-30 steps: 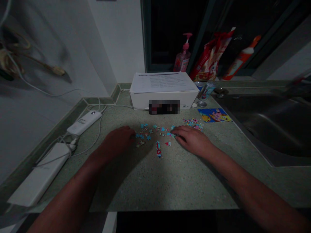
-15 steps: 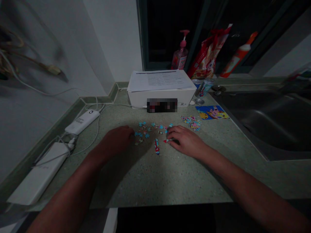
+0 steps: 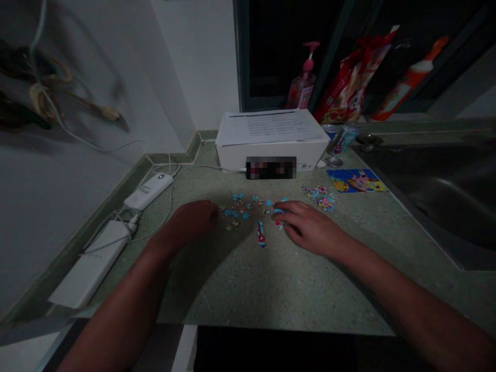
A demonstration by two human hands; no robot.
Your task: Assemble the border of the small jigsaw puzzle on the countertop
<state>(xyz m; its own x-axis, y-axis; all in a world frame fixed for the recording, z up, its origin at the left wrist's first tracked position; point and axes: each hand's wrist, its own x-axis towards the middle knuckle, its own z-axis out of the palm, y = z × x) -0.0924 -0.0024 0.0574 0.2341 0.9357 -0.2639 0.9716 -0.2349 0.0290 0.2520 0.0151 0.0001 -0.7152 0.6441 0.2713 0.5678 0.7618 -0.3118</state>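
Note:
Loose jigsaw pieces (image 3: 245,215), mostly light blue and cream, lie scattered on the counter between my hands. Nearer to me is a narrow strip of joined jigsaw pieces (image 3: 261,234), red with blue. My right hand (image 3: 312,230) is open, palm down, its fingers apart and their tips over a few pieces at the right of the scatter. A red-and-white piece (image 3: 279,225) shows just under those fingers. At the left edge of the scatter rests my left hand (image 3: 196,219), fingers curled in and closed; whatever they may hold is hidden.
Behind the pieces stands a white box (image 3: 267,152) with a printed sheet on top. A heap of pieces (image 3: 321,197) and a colourful picture card (image 3: 357,181) lie right, beside the sink (image 3: 430,206). White power banks (image 3: 95,263) with cables sit left.
The view has shifted, so everything appears farther right. My right hand has let go of the red-and-white piece, and its fingers have spread. My left hand stays in place.

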